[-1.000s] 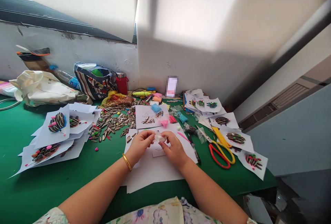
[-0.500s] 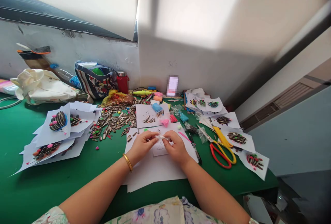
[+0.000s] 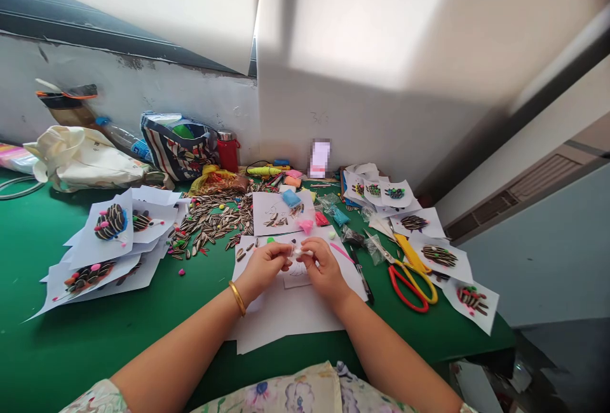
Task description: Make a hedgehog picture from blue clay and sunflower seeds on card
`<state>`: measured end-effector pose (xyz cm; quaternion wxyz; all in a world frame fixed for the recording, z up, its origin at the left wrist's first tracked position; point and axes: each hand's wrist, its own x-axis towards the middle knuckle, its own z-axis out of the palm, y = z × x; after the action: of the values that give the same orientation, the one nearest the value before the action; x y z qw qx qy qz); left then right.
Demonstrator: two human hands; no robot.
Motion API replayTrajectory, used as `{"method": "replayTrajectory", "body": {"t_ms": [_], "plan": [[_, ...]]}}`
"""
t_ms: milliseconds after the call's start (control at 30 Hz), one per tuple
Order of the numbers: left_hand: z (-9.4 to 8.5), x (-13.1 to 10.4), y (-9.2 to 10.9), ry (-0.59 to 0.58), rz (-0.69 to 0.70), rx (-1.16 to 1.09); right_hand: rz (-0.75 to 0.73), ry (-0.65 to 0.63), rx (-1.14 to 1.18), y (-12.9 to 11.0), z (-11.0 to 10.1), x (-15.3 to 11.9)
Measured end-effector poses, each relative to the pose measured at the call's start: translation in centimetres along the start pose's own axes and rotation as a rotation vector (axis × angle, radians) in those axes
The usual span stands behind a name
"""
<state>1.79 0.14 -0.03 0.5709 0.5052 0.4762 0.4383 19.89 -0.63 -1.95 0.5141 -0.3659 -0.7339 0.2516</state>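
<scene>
Over the drawing sheets, my left hand (image 3: 267, 268) and my right hand (image 3: 325, 267) meet, both pinched closed on one small white, soft-looking piece (image 3: 296, 252). It may be clay or a crumpled wrapper; I cannot tell which. Beneath the fingers lies a small paper with a line drawing (image 3: 296, 274), partly hidden by the hands. Larger white sheets (image 3: 290, 318) are under it. Just beyond the hands, a pink clay lump (image 3: 305, 226) and a blue clay packet (image 3: 290, 198) rest on another drawing sheet (image 3: 262, 206) with several sunflower seeds.
Striped sunflower seeds (image 3: 214, 219) are heaped at centre left. Finished seed pictures lie in a left stack (image 3: 112, 229) and a right row (image 3: 438, 255). Scissors (image 3: 410, 283) with red and yellow handles and a black pen (image 3: 363, 276) lie right. A red flask (image 3: 227, 152) stands behind.
My fingers have shifted slightly around the white piece, and the right fingertips have lifted a little. The whole view has moved a touch. The things on the table stay put.
</scene>
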Motion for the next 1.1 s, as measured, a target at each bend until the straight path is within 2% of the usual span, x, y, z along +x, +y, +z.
{"method": "replayTrajectory", "body": {"t_ms": [267, 500, 733, 833, 967, 1100], "plan": [[-0.1, -0.8, 1.3, -0.104, -0.220, -0.365, -0.001, -0.050, -0.107, 0.1, -0.1, 0.0], [0.2, -0.8, 1.1, -0.070, -0.216, -0.322, -0.012, -0.049, -0.167, -0.5, 0.0, 0.3], [0.0, -0.5, 0.8, -0.050, -0.135, -0.157, 0.076, -0.041, -0.035, -0.1, -0.4, 0.4], [-0.2, -0.3, 0.4, -0.055, -0.084, -0.098, 0.186, -0.035, 0.077, 0.3, -0.3, 0.3], [-0.2, -0.2, -0.3, -0.083, 0.026, 0.011, 0.378, 0.001, 0.185, 0.8, 0.3, 0.1], [-0.1, -0.2, -0.8, -0.083, 0.176, 0.203, 0.412, 0.023, 0.117, 0.7, 0.6, 0.0]]}}
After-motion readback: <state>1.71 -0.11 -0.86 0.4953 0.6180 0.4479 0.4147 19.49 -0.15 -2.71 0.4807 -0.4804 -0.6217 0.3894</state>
